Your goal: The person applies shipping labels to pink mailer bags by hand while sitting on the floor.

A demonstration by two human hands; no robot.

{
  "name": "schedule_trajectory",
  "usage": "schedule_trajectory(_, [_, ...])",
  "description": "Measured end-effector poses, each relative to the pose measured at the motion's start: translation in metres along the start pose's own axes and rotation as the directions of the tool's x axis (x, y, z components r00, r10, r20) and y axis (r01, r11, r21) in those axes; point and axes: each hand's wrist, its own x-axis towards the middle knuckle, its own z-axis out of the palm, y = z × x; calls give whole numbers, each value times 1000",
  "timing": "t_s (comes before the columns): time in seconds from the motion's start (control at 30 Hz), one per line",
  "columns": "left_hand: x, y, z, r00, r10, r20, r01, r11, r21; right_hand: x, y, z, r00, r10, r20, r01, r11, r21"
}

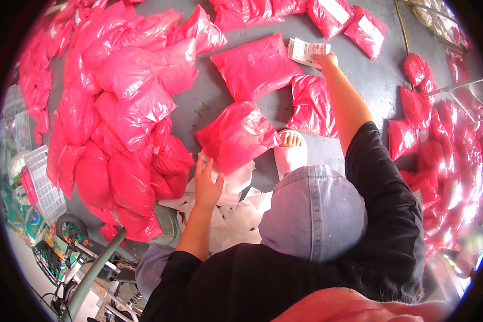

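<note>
Stretched far ahead, my right hand (326,59) grips the edge of a white printed label sheet (305,51). Just left of the sheet lies a plump pink plastic mailer bag (256,67) on the floor, and a crinkled pink bag (312,104) sits below it, beside my forearm. My left hand (207,185) is nearer to me, fingers spread, at the lower left edge of another pink bag (237,137). Whether its fingertips touch that bag I cannot tell. Nothing shows in the left hand.
A big heap of filled pink bags (129,107) rises at the left; more bags (440,161) crowd the right. Labelled bags (366,32) lie far ahead. White paper scraps (233,222) cover the floor near my sandalled foot (291,153). A bicycle (75,252) stands lower left.
</note>
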Motion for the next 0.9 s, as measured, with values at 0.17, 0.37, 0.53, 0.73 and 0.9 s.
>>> schedule_trajectory(0.17, [-9,5,-11,994,45,-95,-50,998,-47,-77,-54,-31,972,-232,49,225,967,118])
schedule_trajectory(0.37, [-18,83,-83,993,69,-96,-118,582,-804,-267,-150,-85,459,-434,776,252,900,354])
schedule_trajectory(0.53, [-77,156,-126,847,529,56,82,-26,-996,-411,-193,-95,144,-288,947,510,841,179])
schedule_trajectory(0.73, [-164,141,-146,941,332,70,40,97,-994,-518,-164,-48,-74,-124,989,679,721,142])
schedule_trajectory(0.9, [-217,70,-157,990,106,98,107,-84,-991,-540,-111,13,-73,-16,997,344,938,40])
